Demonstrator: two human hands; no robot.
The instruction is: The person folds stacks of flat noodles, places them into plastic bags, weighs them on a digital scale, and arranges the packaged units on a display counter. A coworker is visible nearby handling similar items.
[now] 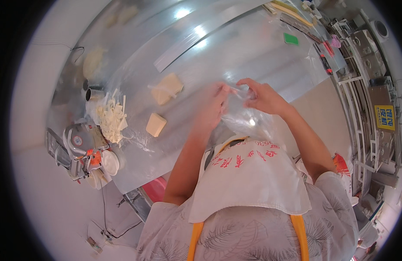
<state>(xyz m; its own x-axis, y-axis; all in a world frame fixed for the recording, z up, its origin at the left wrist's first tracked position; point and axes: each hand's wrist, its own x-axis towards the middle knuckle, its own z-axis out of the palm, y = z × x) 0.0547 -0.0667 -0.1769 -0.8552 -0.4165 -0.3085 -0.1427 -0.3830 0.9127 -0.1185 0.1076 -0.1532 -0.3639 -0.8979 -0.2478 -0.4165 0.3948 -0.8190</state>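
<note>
A clear plastic bag point(250, 114) hangs at the table's near edge, in front of the white apron. My left hand point(220, 98) has its fingers closed on the bag's upper edge and is slightly blurred. Beside it on the right, my right hand point(258, 96) is at the bag's mouth with curled, spread fingers; whether it grips the film I cannot tell. To the left of my hands, a stack of pale dough sheets point(156, 125) lies on the metal table point(188, 130). Farther back, a larger stack of dough sheets point(170, 89) has clear plastic lying across it.
Dough scraps point(113, 119) are heaped at the left, near a metal machine point(85, 138) and a white bowl point(110, 162). A long metal strip point(188, 50) crosses the back. A green scraper-like piece point(291, 38) and a red-and-black utility knife point(326, 63) lie at the right.
</note>
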